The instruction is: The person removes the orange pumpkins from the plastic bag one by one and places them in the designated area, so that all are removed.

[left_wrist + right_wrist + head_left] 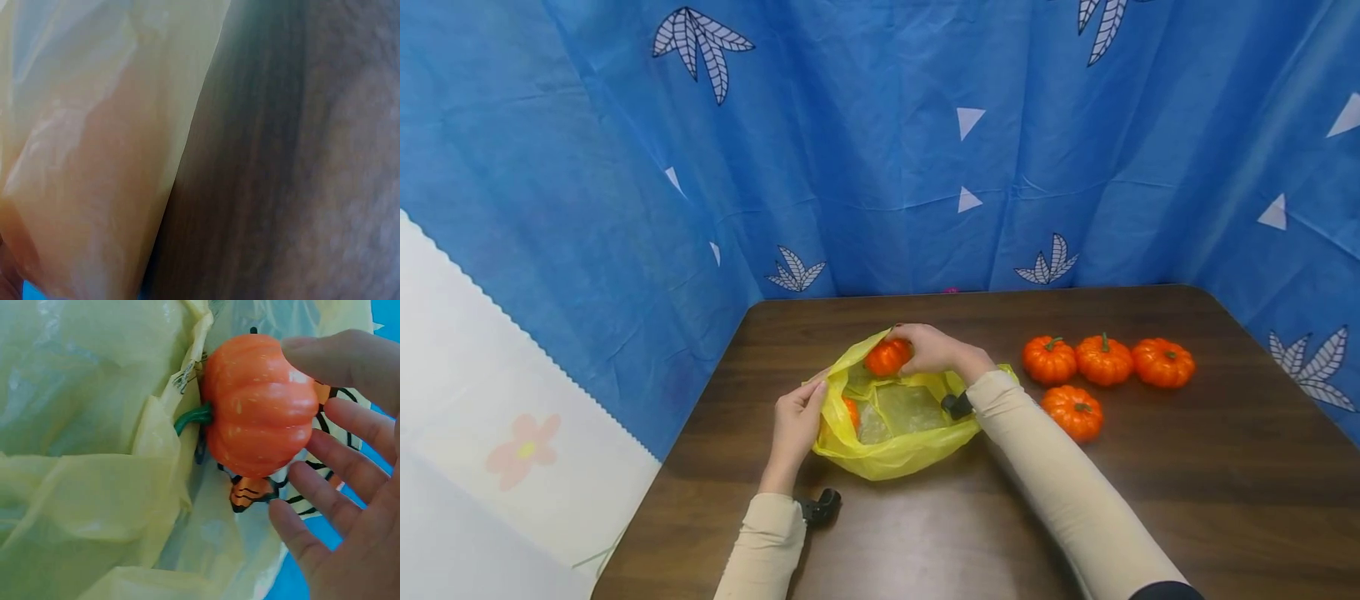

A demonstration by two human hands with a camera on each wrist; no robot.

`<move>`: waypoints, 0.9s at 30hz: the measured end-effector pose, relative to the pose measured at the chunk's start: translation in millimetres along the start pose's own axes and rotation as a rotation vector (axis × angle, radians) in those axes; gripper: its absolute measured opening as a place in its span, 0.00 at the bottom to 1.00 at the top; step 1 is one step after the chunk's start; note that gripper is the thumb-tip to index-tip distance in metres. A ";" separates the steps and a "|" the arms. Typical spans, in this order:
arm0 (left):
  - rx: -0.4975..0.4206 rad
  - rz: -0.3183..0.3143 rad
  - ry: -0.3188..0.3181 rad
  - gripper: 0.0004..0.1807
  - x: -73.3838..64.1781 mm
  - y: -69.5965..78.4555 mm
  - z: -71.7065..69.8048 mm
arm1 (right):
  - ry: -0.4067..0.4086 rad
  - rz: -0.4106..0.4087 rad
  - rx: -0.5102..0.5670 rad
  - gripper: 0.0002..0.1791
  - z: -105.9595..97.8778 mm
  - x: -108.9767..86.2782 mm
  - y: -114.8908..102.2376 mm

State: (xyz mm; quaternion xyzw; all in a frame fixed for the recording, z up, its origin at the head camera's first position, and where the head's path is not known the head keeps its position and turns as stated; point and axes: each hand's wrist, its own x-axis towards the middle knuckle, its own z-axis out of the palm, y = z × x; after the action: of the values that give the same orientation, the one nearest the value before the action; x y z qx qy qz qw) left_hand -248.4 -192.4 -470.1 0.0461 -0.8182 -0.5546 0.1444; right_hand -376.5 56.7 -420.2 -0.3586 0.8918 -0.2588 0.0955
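Head view looks forward and down; close-up wrist views share the bag (891,464).

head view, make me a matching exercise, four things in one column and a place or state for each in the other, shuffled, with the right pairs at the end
Things
1. left hand
2. right hand
3. yellow bag
4. row of three pumpkins

Places or states
A. mouth open
B. to the right of the bag
C. pinching the bag's rim
D. at a pumpkin in the bag's mouth

Pairs: 1-C, 2-D, 3-A, 4-B
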 end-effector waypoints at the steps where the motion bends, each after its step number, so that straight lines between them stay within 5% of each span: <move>1: 0.002 0.006 0.002 0.18 0.0 0.1 0.3 | 0.007 0.002 -0.004 0.34 0.8 0.3 0.7; 11: 0.010 0.071 0.003 0.16 0.8 0.6 2.6 | 0.060 0.025 0.009 0.31 10.1 0.1 8.6; 27: 0.028 0.024 0.015 0.17 1.4 -2.4 2.4 | 0.157 0.000 0.048 0.27 23.5 -1.3 9.7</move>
State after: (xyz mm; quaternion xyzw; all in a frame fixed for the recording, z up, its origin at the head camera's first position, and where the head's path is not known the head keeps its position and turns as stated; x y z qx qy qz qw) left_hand -250.6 -191.5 -472.8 0.0423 -0.8253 -0.5409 0.1567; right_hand -373.0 54.3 -445.3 -0.3347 0.8900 -0.3077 0.0338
